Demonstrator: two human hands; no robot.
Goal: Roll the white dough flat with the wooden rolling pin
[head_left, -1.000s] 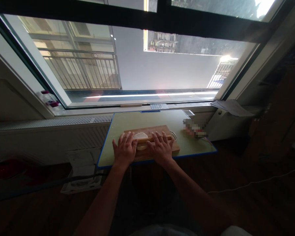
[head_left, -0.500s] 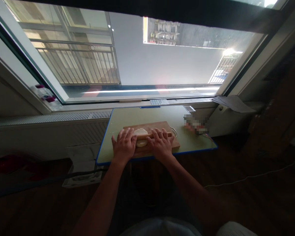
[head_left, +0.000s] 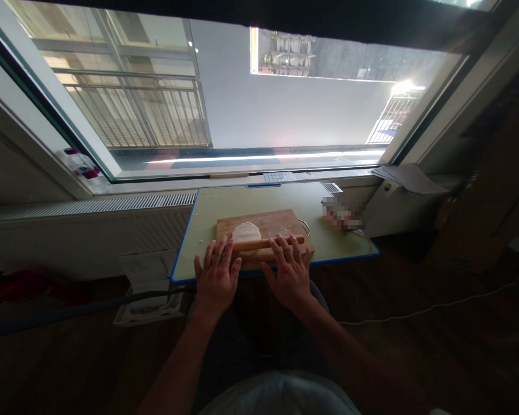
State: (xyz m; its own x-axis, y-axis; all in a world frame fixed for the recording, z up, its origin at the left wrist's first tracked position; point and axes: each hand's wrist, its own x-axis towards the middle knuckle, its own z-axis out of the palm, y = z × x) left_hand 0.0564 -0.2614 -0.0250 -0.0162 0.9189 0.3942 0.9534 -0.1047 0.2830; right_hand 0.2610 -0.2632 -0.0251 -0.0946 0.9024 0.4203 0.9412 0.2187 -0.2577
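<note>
A wooden rolling pin (head_left: 263,243) lies across a flat, pale round of dough (head_left: 246,231) on a wooden cutting board (head_left: 277,221). Most of the dough shows beyond the pin, with a thin strip on the near side. Fingers outstretched, my left hand (head_left: 216,279) rests its fingertips on the pin's left end. On the other end lie the spread fingers of my right hand (head_left: 289,274), its thumb apart to the left. Neither hand is wrapped around the pin. The board has a metal handle (head_left: 305,227) at its right side.
The board sits on a small pale-green table (head_left: 225,202) with a blue edge. At its right is a blurred-out item (head_left: 342,214). Behind are a radiator (head_left: 155,203) and a window sill holding a bottle (head_left: 81,163). A white cable (head_left: 398,317) crosses the floor.
The rolling pin and both hands have moved toward me, uncovering more of the dough on the far side. My fingers now lie straighter, with the palms drawn back.
</note>
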